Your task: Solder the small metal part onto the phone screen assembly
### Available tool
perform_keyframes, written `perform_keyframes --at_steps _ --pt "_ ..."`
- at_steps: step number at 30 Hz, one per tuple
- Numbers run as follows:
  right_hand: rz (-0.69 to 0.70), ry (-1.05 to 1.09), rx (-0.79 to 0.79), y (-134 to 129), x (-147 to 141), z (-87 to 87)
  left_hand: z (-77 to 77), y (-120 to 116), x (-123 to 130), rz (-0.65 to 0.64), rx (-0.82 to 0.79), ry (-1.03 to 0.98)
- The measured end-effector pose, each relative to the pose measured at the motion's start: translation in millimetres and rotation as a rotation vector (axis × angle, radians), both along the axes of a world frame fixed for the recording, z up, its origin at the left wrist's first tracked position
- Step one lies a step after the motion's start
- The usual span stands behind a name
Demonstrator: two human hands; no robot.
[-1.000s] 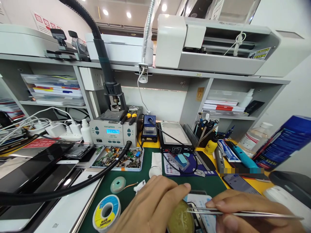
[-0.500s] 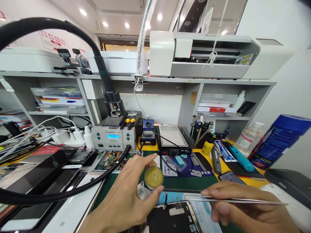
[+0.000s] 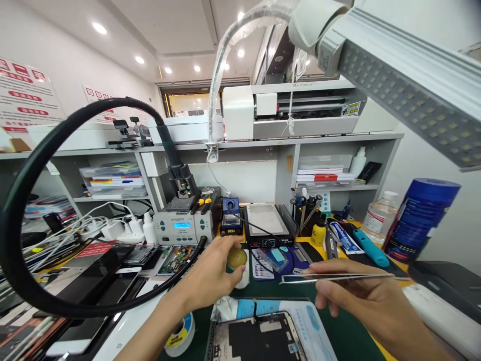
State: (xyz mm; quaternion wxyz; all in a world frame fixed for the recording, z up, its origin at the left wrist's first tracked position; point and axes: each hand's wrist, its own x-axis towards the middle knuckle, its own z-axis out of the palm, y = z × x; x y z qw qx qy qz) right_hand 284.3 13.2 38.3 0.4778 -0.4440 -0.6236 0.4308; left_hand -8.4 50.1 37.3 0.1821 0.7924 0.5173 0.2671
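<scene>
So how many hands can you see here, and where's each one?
2. The left hand is near the middle, around a small round tin; the right hand is toward the lower right, holding tweezers. No other hand shows.

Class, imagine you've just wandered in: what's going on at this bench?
A person is working with both hands. The left hand holds a small round tin of yellowish paste, while the right hand grips metal tweezers, their prongs pointing left. Nearer the person, a flat, dark-faced device part lies on a blue-and-white sheet; neither hand is touching it.
</scene>
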Motion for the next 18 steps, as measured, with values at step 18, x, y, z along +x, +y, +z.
perform_keyframes --at_steps 18 --pt "0.069 0.019 -0.020 21 7 -4.3 -27.7 54 22 -0.074 -0.049 0.208"
